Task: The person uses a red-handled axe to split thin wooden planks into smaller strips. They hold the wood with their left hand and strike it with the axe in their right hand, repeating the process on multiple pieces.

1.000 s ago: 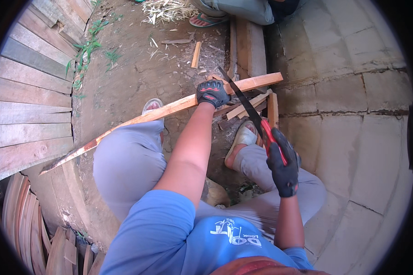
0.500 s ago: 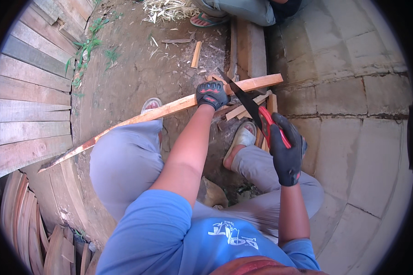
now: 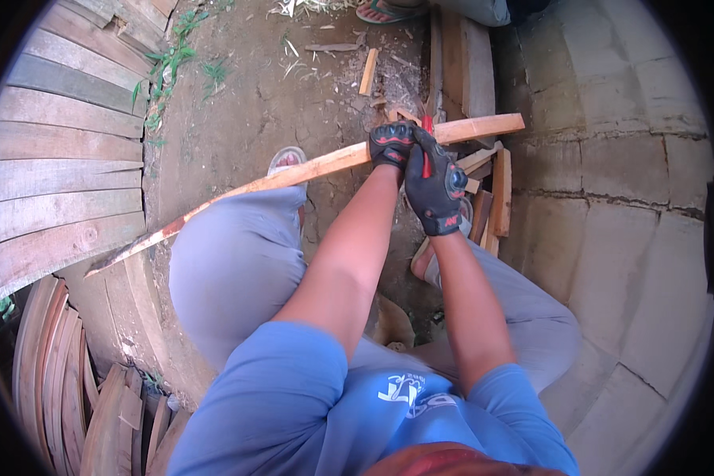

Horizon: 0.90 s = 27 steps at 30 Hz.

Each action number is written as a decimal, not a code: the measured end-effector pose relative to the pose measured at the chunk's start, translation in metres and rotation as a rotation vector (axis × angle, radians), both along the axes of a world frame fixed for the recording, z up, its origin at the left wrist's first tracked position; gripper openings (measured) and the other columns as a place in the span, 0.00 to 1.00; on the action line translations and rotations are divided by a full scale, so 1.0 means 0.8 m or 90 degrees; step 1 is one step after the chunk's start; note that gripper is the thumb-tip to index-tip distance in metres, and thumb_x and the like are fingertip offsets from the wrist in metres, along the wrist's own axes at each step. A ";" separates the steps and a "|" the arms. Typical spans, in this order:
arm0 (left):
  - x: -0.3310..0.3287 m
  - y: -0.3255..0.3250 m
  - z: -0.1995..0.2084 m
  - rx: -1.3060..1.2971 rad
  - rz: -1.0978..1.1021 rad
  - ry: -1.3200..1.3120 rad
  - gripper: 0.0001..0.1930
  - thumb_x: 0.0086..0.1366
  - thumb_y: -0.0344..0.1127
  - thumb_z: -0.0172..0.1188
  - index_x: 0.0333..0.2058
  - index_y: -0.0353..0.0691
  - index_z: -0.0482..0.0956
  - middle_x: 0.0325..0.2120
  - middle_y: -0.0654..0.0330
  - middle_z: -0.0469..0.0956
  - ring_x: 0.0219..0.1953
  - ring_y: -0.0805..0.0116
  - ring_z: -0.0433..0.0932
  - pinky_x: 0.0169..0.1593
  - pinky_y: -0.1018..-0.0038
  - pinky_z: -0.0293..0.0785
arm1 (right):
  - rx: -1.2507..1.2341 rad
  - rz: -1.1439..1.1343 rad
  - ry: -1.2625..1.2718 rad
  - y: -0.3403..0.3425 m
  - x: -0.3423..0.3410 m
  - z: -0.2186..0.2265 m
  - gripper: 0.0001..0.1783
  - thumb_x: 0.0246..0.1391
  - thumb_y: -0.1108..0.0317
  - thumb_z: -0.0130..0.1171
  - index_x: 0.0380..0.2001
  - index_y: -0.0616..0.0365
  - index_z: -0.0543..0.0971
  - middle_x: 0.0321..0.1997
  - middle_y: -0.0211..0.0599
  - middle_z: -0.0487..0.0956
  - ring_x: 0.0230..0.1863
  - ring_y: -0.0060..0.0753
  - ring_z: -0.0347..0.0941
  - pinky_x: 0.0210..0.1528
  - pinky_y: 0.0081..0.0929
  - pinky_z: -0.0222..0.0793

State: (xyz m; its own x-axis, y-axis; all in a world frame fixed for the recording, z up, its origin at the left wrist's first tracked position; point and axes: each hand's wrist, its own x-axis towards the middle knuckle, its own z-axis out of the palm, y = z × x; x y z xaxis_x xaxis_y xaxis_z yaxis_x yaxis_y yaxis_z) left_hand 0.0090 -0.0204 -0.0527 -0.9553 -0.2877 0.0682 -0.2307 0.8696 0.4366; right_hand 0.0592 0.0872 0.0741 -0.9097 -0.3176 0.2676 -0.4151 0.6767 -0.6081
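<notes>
My left hand [image 3: 393, 144], in a black glove with red trim, is closed around a long wooden strip [image 3: 300, 171]. The strip slants from the lower left across my left knee, its thicker end out to the right. Right beside it, my gloved right hand [image 3: 438, 186] is wrapped round the red handle [image 3: 427, 124] of a handsaw. The saw stands at the strip just right of my left hand. Its dark blade is hidden behind the hands and wood, so I cannot tell how deep it sits.
Short wood offcuts [image 3: 500, 192] lie by my right foot, and a small stick [image 3: 368, 72] lies on the dirt ahead. A plank wall [image 3: 63, 163] stands left, with stacked boards [image 3: 51, 365] below it. Concrete paving [image 3: 611, 246] spans the right. Another person's sandalled foot [image 3: 389, 11] shows at the top.
My right hand has moved forward and left with the saw, up against my left hand. The blade, seen before, is now hidden. The view has shifted slightly.
</notes>
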 end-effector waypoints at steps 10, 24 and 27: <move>0.000 0.006 0.070 0.068 -0.042 -0.165 0.23 0.65 0.58 0.64 0.45 0.46 0.90 0.43 0.49 0.90 0.47 0.51 0.90 0.52 0.55 0.84 | -0.005 0.034 -0.011 0.045 -0.034 0.028 0.18 0.69 0.65 0.60 0.59 0.52 0.86 0.50 0.52 0.89 0.49 0.53 0.88 0.53 0.43 0.82; 0.000 0.002 0.060 0.059 -0.028 -0.185 0.20 0.65 0.56 0.64 0.45 0.51 0.91 0.44 0.53 0.91 0.49 0.52 0.90 0.53 0.56 0.84 | 0.001 0.038 -0.026 0.018 -0.096 0.003 0.21 0.69 0.55 0.58 0.58 0.47 0.87 0.54 0.50 0.88 0.52 0.56 0.86 0.59 0.47 0.80; 0.001 0.012 0.047 0.029 -0.023 -0.068 0.21 0.63 0.57 0.66 0.42 0.48 0.93 0.41 0.53 0.91 0.45 0.54 0.91 0.50 0.58 0.85 | 0.017 -0.001 -0.056 0.006 -0.111 -0.003 0.20 0.68 0.55 0.58 0.57 0.44 0.88 0.52 0.51 0.88 0.54 0.57 0.85 0.60 0.47 0.79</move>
State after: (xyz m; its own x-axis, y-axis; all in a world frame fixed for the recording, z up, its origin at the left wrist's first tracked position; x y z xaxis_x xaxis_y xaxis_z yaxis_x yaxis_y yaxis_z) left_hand 0.0098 -0.0106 -0.0154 -0.9661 -0.2539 -0.0467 -0.2473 0.8581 0.4501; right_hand -0.0293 0.0917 0.0715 -0.9295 -0.3227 0.1784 -0.3605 0.6939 -0.6233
